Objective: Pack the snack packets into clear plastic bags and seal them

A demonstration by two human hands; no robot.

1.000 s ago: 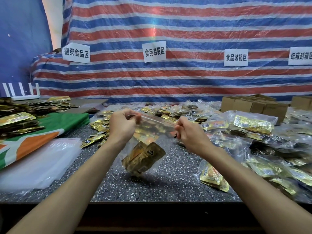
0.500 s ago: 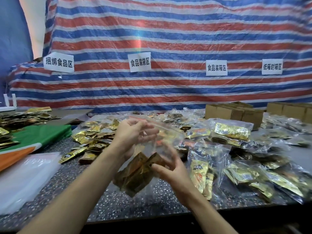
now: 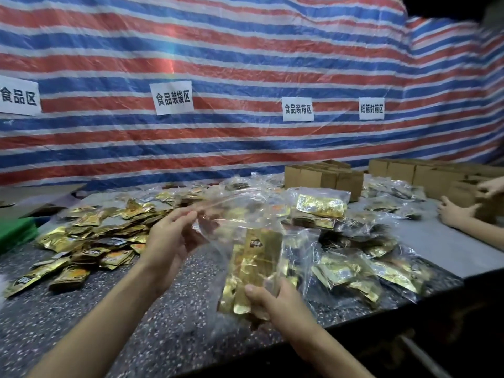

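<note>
Roughly midway, judging by the table [image 3: 163, 317]. Many filled bags [image 3: 351, 263] are heaped toward the right edge. A wide pile of loose packets [image 3: 92, 236] lies toward the left edge, so plenty is left to pack. Boxes [image 3: 321, 177] stand along the far edge, and another person's hands [image 3: 455, 214] work at one near the right edge.

Current bag [image 3: 231, 230]: held in the air above the near middle of the table, just in front of the filled bags, tilted, mouth uppermost. It is loaded, with several gold packets [image 3: 259, 257] standing on end inside, bunched at the bottom.

Left hand [image 3: 174, 238] pinches the top strip between thumb and fingertips. Right hand [image 3: 275, 298] grips the bottom end, thumb across the front and fingers curled behind, clamping the packets through the film.

Cannot tell whether the strip is pressed shut along its length; the film is too clear and blurred there. Judged step: sealing, or checking the seal.

Film is thin, crinkled and glossy. Packets are foil, and one shows a dark logo.
</note>
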